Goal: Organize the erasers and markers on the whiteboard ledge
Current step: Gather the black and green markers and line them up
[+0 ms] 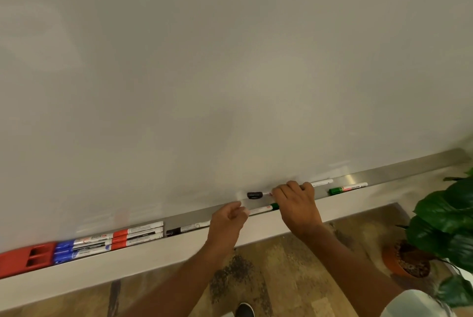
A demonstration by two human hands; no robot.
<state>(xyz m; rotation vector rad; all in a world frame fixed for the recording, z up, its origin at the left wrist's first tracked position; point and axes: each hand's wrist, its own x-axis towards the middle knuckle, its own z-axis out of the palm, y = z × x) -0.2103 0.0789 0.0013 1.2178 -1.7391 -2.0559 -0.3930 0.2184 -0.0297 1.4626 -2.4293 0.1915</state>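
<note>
Whiteboard ledge (294,224) holding sorted markers at left. Right hand (297,201) closing on black-capped marker (256,195); left hand (227,219) curling around green marker (263,209). Advice: lifting clear, sliding beside matching colours.

One head-worn wide-angle view — close, looking forward and down along the whiteboard ledge (179,247) to the floor (281,278).
</note>
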